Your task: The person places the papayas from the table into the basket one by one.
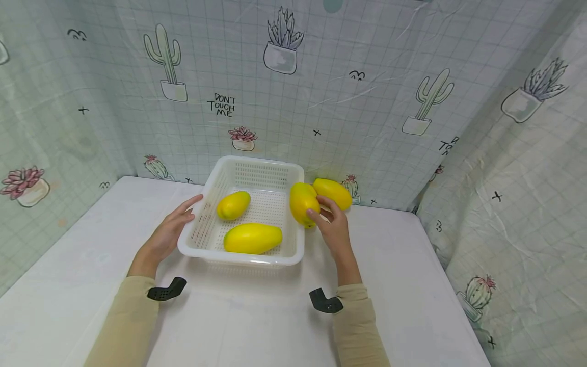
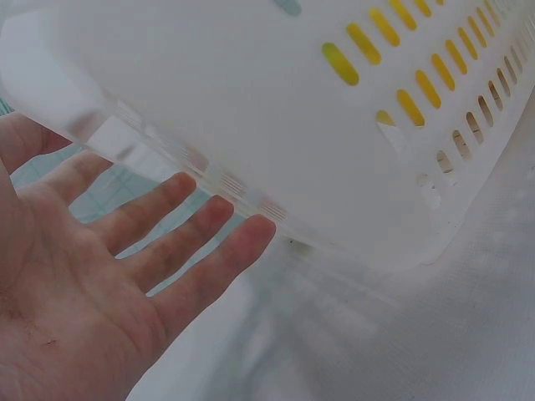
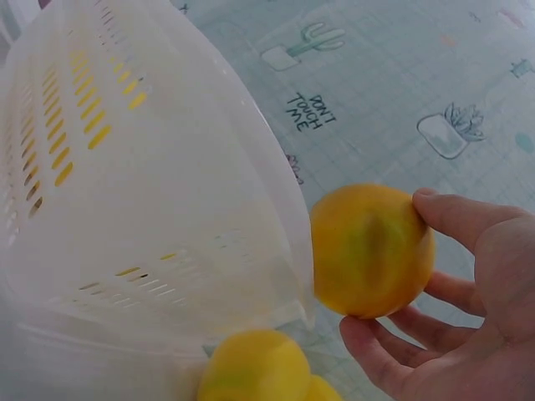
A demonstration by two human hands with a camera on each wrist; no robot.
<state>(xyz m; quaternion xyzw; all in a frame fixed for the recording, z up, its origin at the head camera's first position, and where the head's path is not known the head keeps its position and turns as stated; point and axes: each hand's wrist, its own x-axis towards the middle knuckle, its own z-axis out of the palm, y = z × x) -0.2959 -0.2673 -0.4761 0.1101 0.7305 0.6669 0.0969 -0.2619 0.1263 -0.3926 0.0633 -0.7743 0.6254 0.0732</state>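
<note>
A white perforated plastic basket (image 1: 240, 260) stands on the table with two yellow mangoes inside, a smaller mango (image 1: 234, 205) at the left and a longer mango (image 1: 252, 238) near the front. My left hand (image 1: 167, 232) is at the basket's left side; in the left wrist view its fairly straight fingers (image 2: 242, 238) touch the outer wall. With thumb and fingers, my right hand (image 1: 332, 224) grips another mango (image 1: 303, 204), which overlaps the basket's right rim in the head view. The right wrist view shows that held mango (image 3: 372, 251) beside the rim.
Another yellow mango (image 1: 334, 192) lies on the table (image 1: 385, 265) beyond the right hand, outside the basket. A printed cloth (image 1: 284, 102) with cactus drawings hangs behind the table and along both sides. Black wrist devices (image 1: 167, 289) show at both sleeves.
</note>
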